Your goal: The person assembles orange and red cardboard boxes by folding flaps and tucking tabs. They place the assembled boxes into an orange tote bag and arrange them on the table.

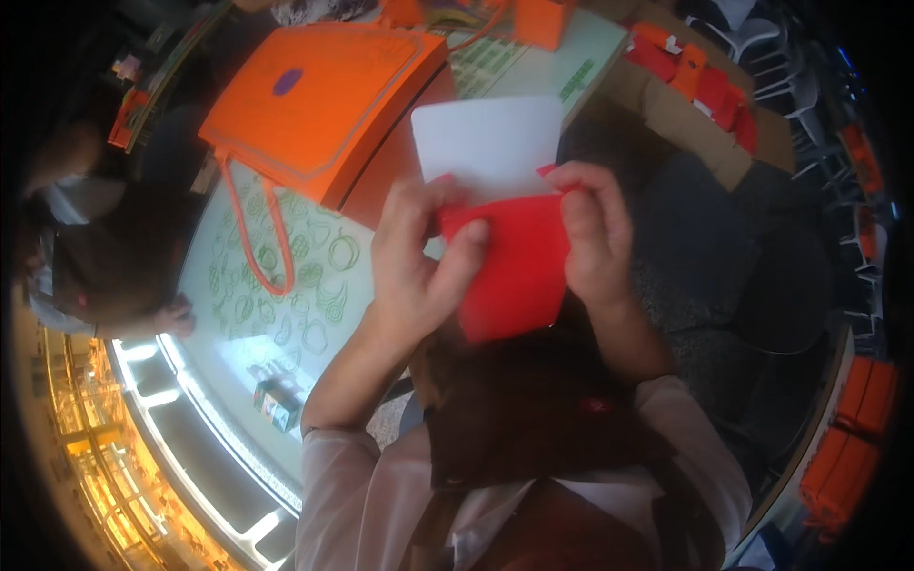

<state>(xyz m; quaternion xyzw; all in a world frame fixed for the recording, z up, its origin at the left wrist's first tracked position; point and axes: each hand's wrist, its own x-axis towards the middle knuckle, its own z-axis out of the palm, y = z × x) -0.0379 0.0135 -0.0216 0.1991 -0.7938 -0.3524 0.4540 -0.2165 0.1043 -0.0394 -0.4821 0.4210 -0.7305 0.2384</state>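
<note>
In front of my chest I hold a small red folding paper box (519,276) with both hands. Its wide white flap (487,143), rounded at the corners, stands up from the top edge. My left hand (414,257) is closed on the left side, its thumb lying over the red front panel. My right hand (598,233) pinches the upper right edge, where a small red tab shows by the fingertips. The inside of the box is hidden from me.
A large orange gift box (319,105) with a cord handle (257,238) stands on the patterned glass table (314,333). An open cardboard carton (681,124) holds red and orange pieces. A co-worker (105,238) stands at left; orange boxes (847,447) are stacked at right.
</note>
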